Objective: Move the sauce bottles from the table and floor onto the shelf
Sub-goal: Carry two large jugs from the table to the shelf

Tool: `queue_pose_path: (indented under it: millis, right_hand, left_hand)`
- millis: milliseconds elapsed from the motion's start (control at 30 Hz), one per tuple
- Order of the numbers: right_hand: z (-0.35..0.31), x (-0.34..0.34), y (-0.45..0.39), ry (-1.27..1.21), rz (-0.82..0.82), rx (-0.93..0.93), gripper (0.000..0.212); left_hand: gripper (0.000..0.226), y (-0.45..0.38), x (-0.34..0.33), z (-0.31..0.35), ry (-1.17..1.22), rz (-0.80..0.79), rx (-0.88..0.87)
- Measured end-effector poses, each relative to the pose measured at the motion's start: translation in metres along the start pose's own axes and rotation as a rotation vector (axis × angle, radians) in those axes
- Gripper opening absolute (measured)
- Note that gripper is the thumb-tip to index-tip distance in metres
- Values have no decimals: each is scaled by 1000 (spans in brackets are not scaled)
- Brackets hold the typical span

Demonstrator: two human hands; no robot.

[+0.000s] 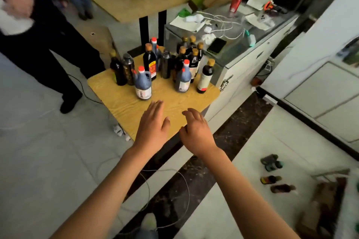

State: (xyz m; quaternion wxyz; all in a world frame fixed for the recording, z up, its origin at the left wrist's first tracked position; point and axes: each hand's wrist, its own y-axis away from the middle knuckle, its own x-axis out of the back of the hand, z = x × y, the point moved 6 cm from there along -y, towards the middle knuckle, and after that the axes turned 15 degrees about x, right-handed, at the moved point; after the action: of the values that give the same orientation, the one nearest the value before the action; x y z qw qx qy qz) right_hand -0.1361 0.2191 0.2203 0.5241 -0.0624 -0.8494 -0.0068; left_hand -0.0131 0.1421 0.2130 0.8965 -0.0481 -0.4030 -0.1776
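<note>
Several dark sauce bottles stand upright on a small wooden table [124, 103]. Nearest me are a red-capped jug [143, 83] on the left, another red-capped jug [183, 78] and a tall bottle with a white label [205, 76] on the right. Three small bottles [271, 179] lie on the white floor at the lower right. My left hand [153, 125] hovers over the table's near part, fingers straight, holding nothing. My right hand [196, 130] is beside it over the table's near edge, fingers loosely bent and empty. No shelf is plainly in view.
A person in dark clothes [38, 40] stands left of the table. A white counter [252, 50] with cables and a phone [216, 45] flanks the table's right side. Another wooden table [136, 4] stands behind. Thin cables [182, 186] trail over the floor near my feet.
</note>
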Motion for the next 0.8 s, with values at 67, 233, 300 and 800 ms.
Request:
queue_pose_path:
  millis: [67, 233, 300, 800]
  right_hand:
    - [-5, -11, -20, -12, -20, -4, 59]
    - [-3, -29, -66, -32, -23, -11, 57]
    - [5, -32, -83, -48, -29, -30, 56]
    - [187, -53, -248, -437, 93, -425, 41]
  left_hand:
    - [54, -14, 10, -16, 8, 18, 30]
    - [44, -51, 34, -45, 67, 96, 69]
    - [36, -69, 38, -55, 82, 127, 76]
    - [28, -217, -10, -112, 160, 52, 535]
